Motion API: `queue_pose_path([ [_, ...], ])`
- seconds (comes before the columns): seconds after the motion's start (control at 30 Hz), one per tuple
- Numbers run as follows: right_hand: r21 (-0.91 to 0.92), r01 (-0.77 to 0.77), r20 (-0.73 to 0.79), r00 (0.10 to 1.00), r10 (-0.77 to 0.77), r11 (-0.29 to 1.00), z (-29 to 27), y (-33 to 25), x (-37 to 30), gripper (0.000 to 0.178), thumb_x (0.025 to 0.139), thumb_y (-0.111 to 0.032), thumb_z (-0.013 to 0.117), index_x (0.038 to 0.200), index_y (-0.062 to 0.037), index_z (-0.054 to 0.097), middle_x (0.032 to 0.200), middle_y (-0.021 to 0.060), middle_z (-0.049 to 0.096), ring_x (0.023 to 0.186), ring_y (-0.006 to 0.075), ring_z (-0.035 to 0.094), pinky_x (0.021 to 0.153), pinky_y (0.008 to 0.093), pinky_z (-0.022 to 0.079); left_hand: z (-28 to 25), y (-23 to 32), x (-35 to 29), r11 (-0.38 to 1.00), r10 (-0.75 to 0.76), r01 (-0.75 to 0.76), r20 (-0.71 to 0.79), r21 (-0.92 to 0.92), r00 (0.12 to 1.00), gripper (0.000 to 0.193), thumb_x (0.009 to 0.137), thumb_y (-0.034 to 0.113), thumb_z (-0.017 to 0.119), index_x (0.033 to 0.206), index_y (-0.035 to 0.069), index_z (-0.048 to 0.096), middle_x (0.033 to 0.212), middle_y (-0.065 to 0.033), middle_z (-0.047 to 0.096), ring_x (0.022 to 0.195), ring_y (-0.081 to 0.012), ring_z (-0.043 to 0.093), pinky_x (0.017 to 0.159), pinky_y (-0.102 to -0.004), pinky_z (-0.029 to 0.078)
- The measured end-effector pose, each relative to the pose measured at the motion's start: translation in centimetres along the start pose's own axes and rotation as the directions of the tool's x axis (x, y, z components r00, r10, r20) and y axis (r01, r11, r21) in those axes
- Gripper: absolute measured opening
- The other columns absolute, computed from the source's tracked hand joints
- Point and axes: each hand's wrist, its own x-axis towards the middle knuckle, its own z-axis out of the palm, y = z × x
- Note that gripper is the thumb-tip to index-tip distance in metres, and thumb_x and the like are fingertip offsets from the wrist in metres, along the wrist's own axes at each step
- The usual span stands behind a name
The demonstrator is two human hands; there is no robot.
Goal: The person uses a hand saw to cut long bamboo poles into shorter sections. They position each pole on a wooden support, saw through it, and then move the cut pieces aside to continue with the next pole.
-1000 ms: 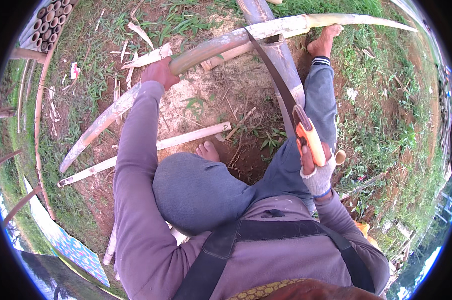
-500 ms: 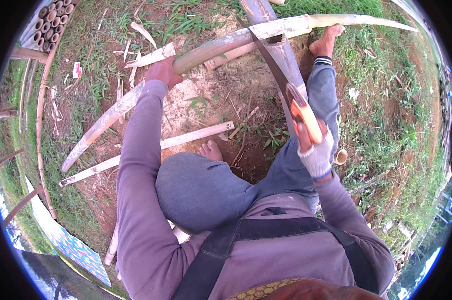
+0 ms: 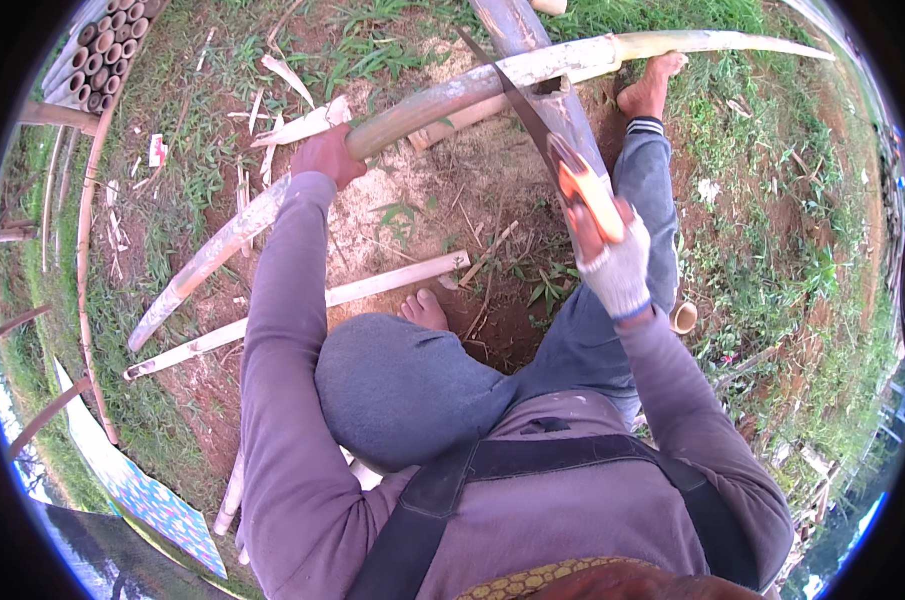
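Observation:
A long bamboo pole point(image 3: 427, 112) slants across the ground, lying over a thick grey log point(image 3: 512, 27). My bare left hand point(image 3: 327, 155) is wrapped round the pole at its left half. In a white knitted glove, my right hand point(image 3: 612, 255) grips the orange handle of a handsaw point(image 3: 528, 113). The saw's dark blade crosses the pole just left of the log, its tip reaching past the far side. How deep the teeth sit in the bamboo I cannot tell. My right bare foot point(image 3: 652, 88) is beside the pole, right of the log.
Below the pole lies a split bamboo strip point(image 3: 392, 278), near my left toes. Another bamboo length point(image 3: 452, 122) rests behind the pole. Bamboo shavings point(image 3: 312, 122) and sawdust cover the ground. Cut bamboo tubes point(image 3: 102, 55) are stacked at the far left; a short bamboo ring point(image 3: 683, 318) lies by my right leg.
My right hand and the saw have shifted up and to the left, so more of the blade's tip sticks out beyond the pole. The left hand stays on the pole.

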Motion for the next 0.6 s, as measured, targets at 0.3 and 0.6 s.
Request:
queue_pose_path([
  [0.3, 0.220, -0.264, 0.000, 0.963, 0.271, 0.939, 4.4, 1.3, 4.5, 0.019, 0.102, -0.019, 0.071, 0.105, -0.0001, 0.071, 0.085, 0.0160, 0.073, 0.078, 0.0348, 0.073, 0.067, 0.0408, 0.056, -0.5, 1.9, 0.5, 0.999, 0.027, -0.026, 0.044, -0.024, 0.999, 0.062, 0.078, 0.037, 0.087, 0.135, 0.020, 0.068, 0.121, -0.0135, 0.078, 0.114, -0.0365, 0.074, 0.100, -0.0503, 0.059],
  [0.6, -0.120, 0.177, 0.116, 0.980, -0.163, 0.977, -3.7, -0.7, -5.1, 0.019, 0.094, -0.001, 0.074, 0.113, -0.0060, 0.072, 0.102, 0.0163, 0.074, 0.081, 0.0326, 0.073, 0.066, 0.0431, 0.057, -0.3, 0.2, -0.1, 1.000, -0.014, 0.015, 0.049, -0.014, 0.999, 0.064, 0.077, 0.040, 0.088, 0.135, 0.021, 0.068, 0.121, -0.0132, 0.079, 0.114, -0.0377, 0.074, 0.100, -0.0509, 0.059],
])
